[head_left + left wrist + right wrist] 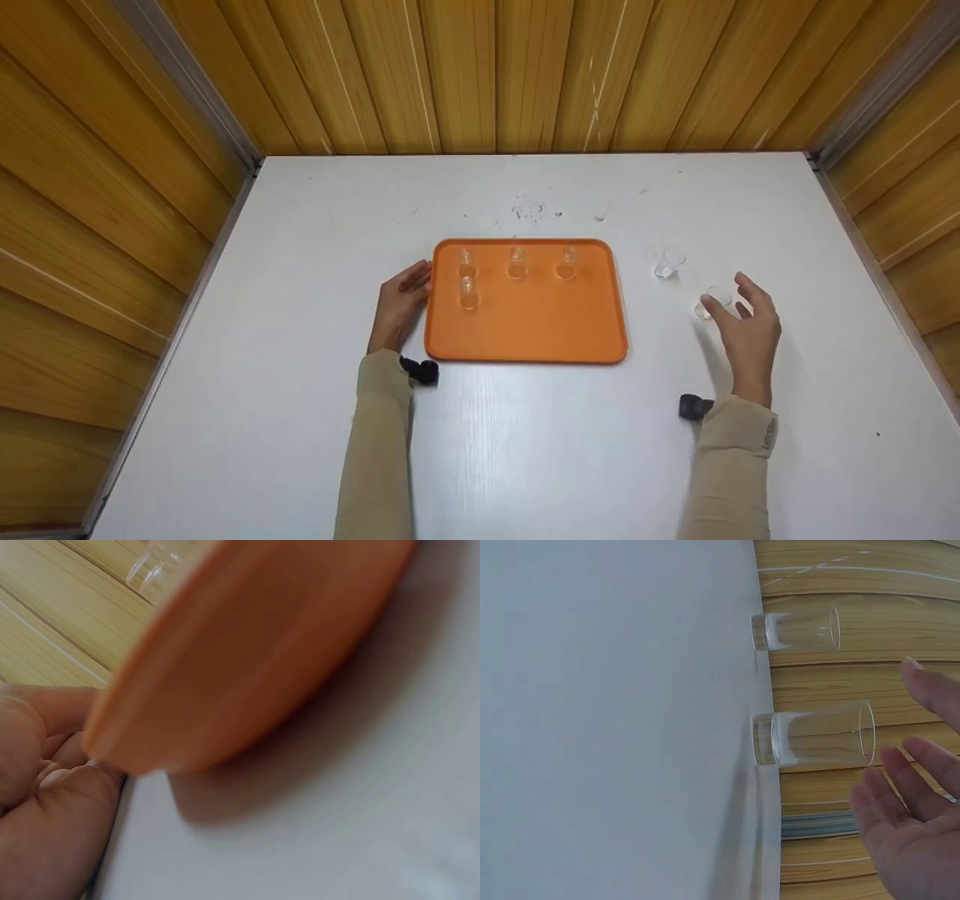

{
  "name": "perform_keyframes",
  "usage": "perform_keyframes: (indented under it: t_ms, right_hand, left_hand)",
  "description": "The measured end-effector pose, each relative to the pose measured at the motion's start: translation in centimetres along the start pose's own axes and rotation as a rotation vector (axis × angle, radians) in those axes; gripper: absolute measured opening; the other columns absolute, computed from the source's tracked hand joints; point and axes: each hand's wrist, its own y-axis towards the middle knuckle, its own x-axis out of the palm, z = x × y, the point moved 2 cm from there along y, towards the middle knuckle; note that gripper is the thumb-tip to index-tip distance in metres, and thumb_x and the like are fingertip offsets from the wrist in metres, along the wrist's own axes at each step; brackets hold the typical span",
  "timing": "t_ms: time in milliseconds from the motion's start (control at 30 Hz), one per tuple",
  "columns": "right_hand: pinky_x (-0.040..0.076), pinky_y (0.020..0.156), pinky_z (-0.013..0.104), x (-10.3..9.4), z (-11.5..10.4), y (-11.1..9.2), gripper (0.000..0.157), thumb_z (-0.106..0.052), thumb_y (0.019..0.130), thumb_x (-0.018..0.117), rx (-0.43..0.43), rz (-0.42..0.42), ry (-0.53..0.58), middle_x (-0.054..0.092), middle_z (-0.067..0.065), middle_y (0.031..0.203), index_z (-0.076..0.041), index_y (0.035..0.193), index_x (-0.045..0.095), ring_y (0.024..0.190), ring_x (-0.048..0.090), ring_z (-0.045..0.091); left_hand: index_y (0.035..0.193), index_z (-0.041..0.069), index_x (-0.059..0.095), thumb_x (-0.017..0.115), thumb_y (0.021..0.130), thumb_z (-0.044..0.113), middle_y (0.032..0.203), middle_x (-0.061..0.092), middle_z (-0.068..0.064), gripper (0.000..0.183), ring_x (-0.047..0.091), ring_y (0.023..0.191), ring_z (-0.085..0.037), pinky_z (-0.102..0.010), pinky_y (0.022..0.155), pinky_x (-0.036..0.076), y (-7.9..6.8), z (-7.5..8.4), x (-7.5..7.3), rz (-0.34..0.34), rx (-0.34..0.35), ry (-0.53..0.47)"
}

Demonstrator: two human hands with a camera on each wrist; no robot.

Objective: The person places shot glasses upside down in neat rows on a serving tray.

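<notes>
An orange tray [540,319] lies on the white table, holding several small clear shot glasses, three of them along its far side. At its left edge is my left hand [397,304], the fingertips against the rim; the tray rim [169,682] partly hides these fingers [64,709] in the left wrist view. Off to the right, my right hand [750,330] is spread around the rim of an upright shot glass [817,736]. Its thumb and fingers stand apart from the glass in the right wrist view. Farther back stands another shot glass [670,262].
Wood-patterned panels [525,75] enclose the table [300,420] at the back and sides. Small dark marks [529,211] dot the tabletop behind the tray. A black wrist camera [696,407] is on the right sleeve, another [424,371] on the left.
</notes>
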Motion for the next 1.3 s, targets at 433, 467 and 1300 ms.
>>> perform_keyframes:
  t_ms: [433,467,1300]
  right_hand:
    - [0.034,0.116,0.039,-0.4,1.3,0.9,0.078,-0.034,0.088,0.069,0.190,-0.163,-0.052,0.032,0.009,0.156,-0.016,0.152,0.029,0.143,0.031,0.025]
    - [0.034,0.116,0.039,-0.4,1.4,1.0,0.077,-0.034,0.088,0.069,0.198,-0.168,-0.052,0.033,0.010,0.155,-0.016,0.152,0.029,0.142,0.032,0.025]
    - [0.041,0.097,0.026,0.0,2.6,1.5,0.059,-0.028,0.089,0.069,0.164,-0.218,-0.179,0.053,0.009,0.127,-0.009,0.141,0.048,0.113,0.047,0.017]
  left_hand:
    - [0.140,0.018,0.051,0.060,0.093,0.003,0.139,0.055,0.002,0.050,0.051,0.129,-0.011,-0.023,0.108,0.042,0.2,-0.2,0.1,-0.001,0.021,-0.037]
    - [0.139,0.018,0.052,0.060,0.093,0.004,0.139,0.055,0.003,0.050,0.051,0.129,-0.011,-0.023,0.109,0.042,0.2,-0.2,0.1,0.002,0.014,-0.033]
    - [0.140,0.015,0.051,0.061,0.092,0.004,0.139,0.056,0.000,0.050,0.052,0.128,-0.014,-0.024,0.108,0.043,0.0,-0.1,0.0,-0.008,0.060,-0.013]
